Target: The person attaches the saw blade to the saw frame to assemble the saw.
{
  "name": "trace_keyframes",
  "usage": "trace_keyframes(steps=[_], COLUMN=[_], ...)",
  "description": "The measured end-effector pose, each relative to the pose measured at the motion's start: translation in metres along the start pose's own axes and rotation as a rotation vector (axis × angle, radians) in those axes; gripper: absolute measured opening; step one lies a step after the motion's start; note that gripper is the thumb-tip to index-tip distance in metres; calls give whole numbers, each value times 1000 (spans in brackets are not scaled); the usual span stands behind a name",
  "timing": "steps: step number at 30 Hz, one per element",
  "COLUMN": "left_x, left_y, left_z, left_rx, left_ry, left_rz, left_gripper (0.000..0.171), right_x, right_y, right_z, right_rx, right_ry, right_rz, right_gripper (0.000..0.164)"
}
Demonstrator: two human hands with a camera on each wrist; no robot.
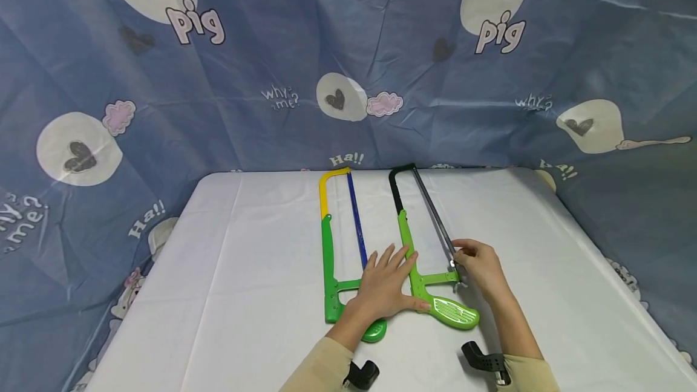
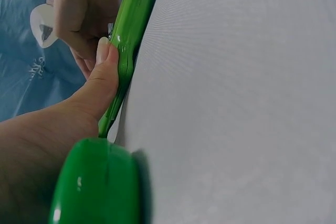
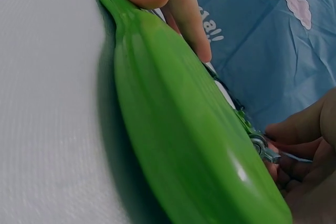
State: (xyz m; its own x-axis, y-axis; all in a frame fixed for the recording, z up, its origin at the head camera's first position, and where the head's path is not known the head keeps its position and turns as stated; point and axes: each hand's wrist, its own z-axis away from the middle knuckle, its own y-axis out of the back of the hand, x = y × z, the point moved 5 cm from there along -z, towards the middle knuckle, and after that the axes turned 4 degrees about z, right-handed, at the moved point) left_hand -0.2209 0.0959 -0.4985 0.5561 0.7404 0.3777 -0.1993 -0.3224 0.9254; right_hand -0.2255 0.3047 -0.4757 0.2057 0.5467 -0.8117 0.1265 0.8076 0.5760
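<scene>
Two hacksaws lie side by side on a white-covered table. The right one, a light green hacksaw (image 1: 453,312), has a black front end and a grey blade (image 1: 434,212). My left hand (image 1: 384,283) rests on its frame with fingers spread, the thumb against the handle. At the blade's lower end, my right hand (image 1: 486,270) pinches the blade between thumb and forefinger. A metal wing nut (image 3: 270,154) sits beside those fingers in the right wrist view. The left one, a darker green hacksaw (image 1: 328,253) with a yellow front and blue blade (image 1: 356,216), is partly hidden under my left forearm.
The white tabletop (image 1: 261,295) extends to both sides of the saws. Behind it hangs a blue printed cloth (image 1: 245,65). Each wrist carries a black camera mount, the right mount (image 1: 481,359) standing close to the light green handle.
</scene>
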Motion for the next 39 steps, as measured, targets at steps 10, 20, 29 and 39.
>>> trace_keyframes(steps=[10,20,29,39], left_x=[1,2,2,2], left_y=[1,3,4,4], left_z=[1,1,2,1], left_rx=[1,-6,-14,-10], left_ry=[-1,1,3,3], left_rz=[-20,-33,-38,-48], left_gripper=[108,106,106,107], right_x=[0,3,2,3], right_y=[-4,-9,-6,-5], right_z=[-1,-2,-2,-3], right_rx=[-50,-68,-90,-96], right_ry=[-15,-29,-35,-51], right_rz=[-115,-87,-119,-142], right_gripper=[35,38,39,38])
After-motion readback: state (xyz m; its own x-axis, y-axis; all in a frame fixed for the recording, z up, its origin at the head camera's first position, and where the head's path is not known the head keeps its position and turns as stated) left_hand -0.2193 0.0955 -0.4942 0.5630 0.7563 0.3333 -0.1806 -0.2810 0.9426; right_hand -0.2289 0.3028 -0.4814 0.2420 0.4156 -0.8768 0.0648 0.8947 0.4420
